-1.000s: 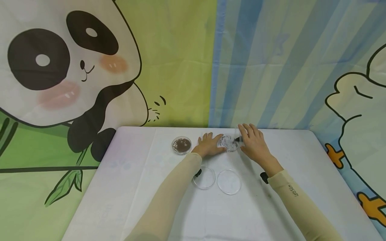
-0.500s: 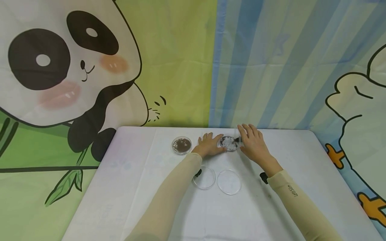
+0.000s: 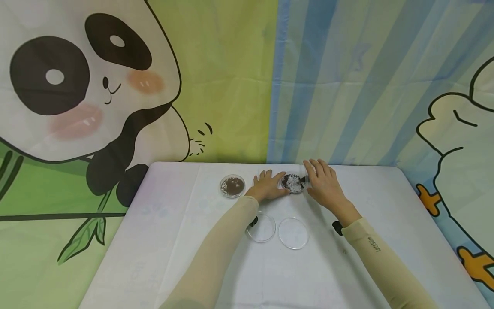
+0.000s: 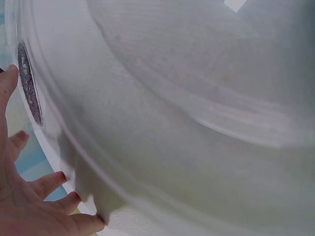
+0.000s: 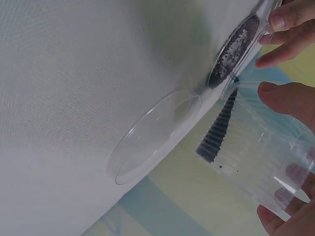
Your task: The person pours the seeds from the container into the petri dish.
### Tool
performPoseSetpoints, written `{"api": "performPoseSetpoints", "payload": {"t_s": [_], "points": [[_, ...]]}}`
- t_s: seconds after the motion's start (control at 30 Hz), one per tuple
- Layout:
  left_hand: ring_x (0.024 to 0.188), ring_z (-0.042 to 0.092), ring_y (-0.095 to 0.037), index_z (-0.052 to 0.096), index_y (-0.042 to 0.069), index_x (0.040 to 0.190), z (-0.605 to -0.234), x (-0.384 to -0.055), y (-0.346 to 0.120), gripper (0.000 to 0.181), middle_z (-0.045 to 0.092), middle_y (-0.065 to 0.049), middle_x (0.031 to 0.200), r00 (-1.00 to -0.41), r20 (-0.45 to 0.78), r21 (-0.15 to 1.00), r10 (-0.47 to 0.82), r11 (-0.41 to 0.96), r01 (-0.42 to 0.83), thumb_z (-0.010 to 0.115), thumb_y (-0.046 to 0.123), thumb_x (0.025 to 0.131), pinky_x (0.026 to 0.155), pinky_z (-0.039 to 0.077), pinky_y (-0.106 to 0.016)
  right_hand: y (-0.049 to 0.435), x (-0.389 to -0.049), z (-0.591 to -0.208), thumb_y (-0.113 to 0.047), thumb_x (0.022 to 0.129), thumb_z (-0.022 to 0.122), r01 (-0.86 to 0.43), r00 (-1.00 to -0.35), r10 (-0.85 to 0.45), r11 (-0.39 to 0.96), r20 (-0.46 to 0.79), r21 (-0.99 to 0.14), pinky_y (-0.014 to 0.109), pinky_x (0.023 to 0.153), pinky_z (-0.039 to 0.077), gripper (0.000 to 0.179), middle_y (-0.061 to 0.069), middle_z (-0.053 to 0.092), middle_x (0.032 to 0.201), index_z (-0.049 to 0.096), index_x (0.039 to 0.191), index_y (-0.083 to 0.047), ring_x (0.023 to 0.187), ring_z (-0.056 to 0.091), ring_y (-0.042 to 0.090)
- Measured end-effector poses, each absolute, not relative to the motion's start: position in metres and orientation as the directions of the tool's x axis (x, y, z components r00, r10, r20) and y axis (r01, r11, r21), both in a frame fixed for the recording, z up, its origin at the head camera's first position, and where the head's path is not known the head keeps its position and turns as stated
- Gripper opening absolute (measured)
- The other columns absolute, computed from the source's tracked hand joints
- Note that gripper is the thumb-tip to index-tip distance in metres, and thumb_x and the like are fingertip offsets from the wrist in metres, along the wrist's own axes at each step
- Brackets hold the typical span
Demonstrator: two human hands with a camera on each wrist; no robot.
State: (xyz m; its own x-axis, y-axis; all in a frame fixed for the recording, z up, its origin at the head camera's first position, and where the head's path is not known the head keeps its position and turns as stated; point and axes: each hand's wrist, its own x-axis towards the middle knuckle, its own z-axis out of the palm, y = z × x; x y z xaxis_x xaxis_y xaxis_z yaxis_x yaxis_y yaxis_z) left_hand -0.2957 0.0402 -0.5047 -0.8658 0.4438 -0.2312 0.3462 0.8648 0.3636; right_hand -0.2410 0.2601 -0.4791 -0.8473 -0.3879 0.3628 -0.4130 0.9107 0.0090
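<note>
At the far side of the table, my right hand (image 3: pixel 326 183) grips a clear ribbed plastic cup (image 5: pixel 268 140), tilted on its side. Dark grains (image 5: pixel 219 130) lie along its lower wall, and its mouth is right at the rim of a clear petri dish (image 5: pixel 211 81). White and dark grains (image 3: pixel 294 183) cover that dish's bottom. My left hand (image 3: pixel 266 187) rests at the dish's left side, with its fingers spread and straight. Its thumb and index finger touch the dish's edge.
Left of my left hand stands another petri dish (image 3: pixel 231 197) with brown grains. Two round clear dishes or lids lie nearer to me: a left one (image 3: pixel 261 242) beside my left wrist and a right one (image 3: pixel 293 249). A printed curtain (image 3: pixel 231 86) hangs behind the table.
Dark grains now show more strongly in the dish between my hands, around the white ones, most of all along its left side. Both hands have stayed nearly in place.
</note>
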Motion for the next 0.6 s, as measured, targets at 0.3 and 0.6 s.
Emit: {"api": "performPoseSetpoints", "payload": {"t_s": [0.3, 0.6], "points": [[0.148, 0.017, -0.042, 0.027, 0.037, 0.159, -0.5028, -0.2951, 0.0391, 0.075, 0.024, -0.018, 0.161, -0.863, -0.217, 0.371, 0.456, 0.856, 0.359, 0.054, 0.064, 0.094, 0.114, 0.015, -0.064, 0.2591, -0.2400, -0.4781, -0.011, 0.069, 0.092, -0.412, -0.851, -0.388, 0.911, 0.355, 0.008, 0.065, 0.104, 0.032, 0.104, 0.027, 0.036, 0.148, 0.031, 0.153, -0.001, 0.137, 0.029, 0.049], [0.148, 0.016, -0.043, 0.027, 0.037, 0.159, -0.5055, -0.2967, 0.0388, 0.075, 0.024, -0.019, 0.161, -0.860, -0.211, 0.372, 0.464, 0.852, 0.368, 0.054, 0.064, 0.094, 0.114, 0.015, -0.065, 0.2596, -0.2408, -0.4797, -0.011, 0.067, 0.093, -0.427, -0.832, -0.402, 0.904, 0.383, 0.020, 0.066, 0.102, 0.035, 0.106, 0.028, 0.038, 0.147, 0.032, 0.152, -0.001, 0.136, 0.031, 0.049]]}}
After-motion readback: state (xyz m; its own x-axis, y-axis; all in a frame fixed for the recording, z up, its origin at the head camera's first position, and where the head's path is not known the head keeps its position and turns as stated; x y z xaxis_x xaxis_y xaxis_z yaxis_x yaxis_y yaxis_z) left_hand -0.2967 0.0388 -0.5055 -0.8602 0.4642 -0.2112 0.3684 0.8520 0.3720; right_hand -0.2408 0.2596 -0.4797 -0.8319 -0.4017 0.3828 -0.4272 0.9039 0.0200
